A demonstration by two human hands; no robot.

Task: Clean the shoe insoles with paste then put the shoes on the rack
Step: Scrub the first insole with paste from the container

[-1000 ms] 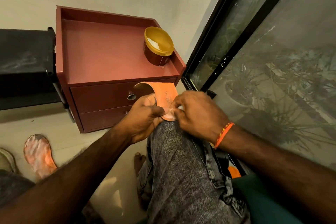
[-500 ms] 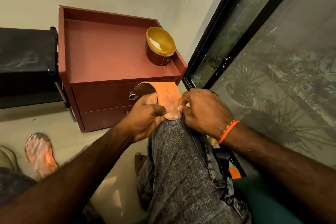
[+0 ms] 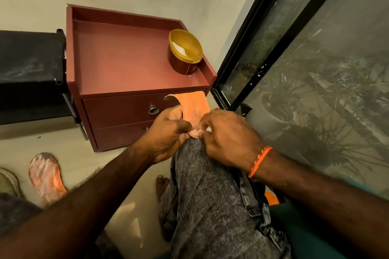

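An orange insole (image 3: 194, 107) lies bent over my raised knee, its far end curling away towards the cabinet. My left hand (image 3: 168, 132) grips its near end from the left, thumb on top. My right hand (image 3: 226, 135) pinches something small and white against the insole's near end, where white paste shows. An open gold-rimmed tub of white paste (image 3: 185, 51) stands on the red cabinet (image 3: 117, 65). A second orange insole (image 3: 46, 176), smeared with white paste, lies on the floor at the lower left.
The red cabinet has two drawers with round knobs and a raised rim. A black rack (image 3: 29, 73) stands to its left. A dark-framed screened window (image 3: 305, 69) fills the right side. Part of a shoe (image 3: 8, 181) shows at the left edge.
My hands have stayed at the insole's near end on my knee, with only small shifts of the right fingers. The view has drifted slightly.
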